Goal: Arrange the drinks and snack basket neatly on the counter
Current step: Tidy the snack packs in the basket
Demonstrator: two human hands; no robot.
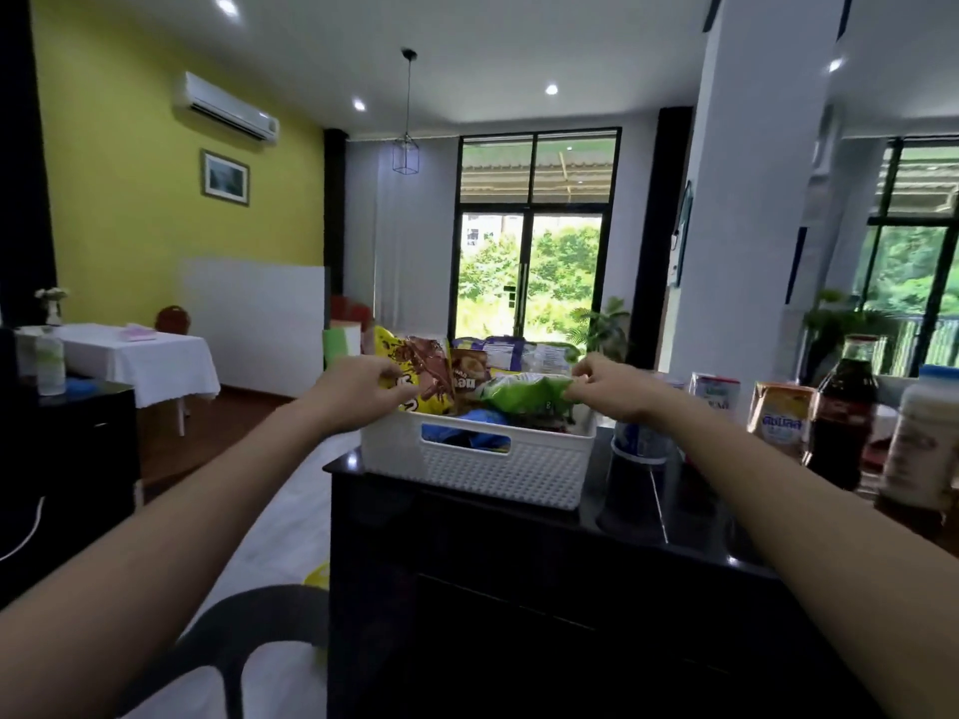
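A white woven snack basket (498,472) stands at the left end of the black counter (633,531), packed with snack bags. My left hand (358,389) pinches a yellow snack bag (394,350) at the basket's left side. My right hand (607,384) pinches a green snack bag (524,394) lying on top at the right. Drinks stand to the right: a dark cola bottle (843,412), an orange drink carton (781,420), a white carton (713,394), a pale bottle (921,443) and a blue-and-white cup (641,441) partly hidden behind my right forearm.
A dark chair (244,635) sits below the counter's left end. A table with a white cloth (150,355) stands at the left, beside a black cabinet (67,448) carrying a clear bottle (50,363). The counter's left edge lies just under the basket.
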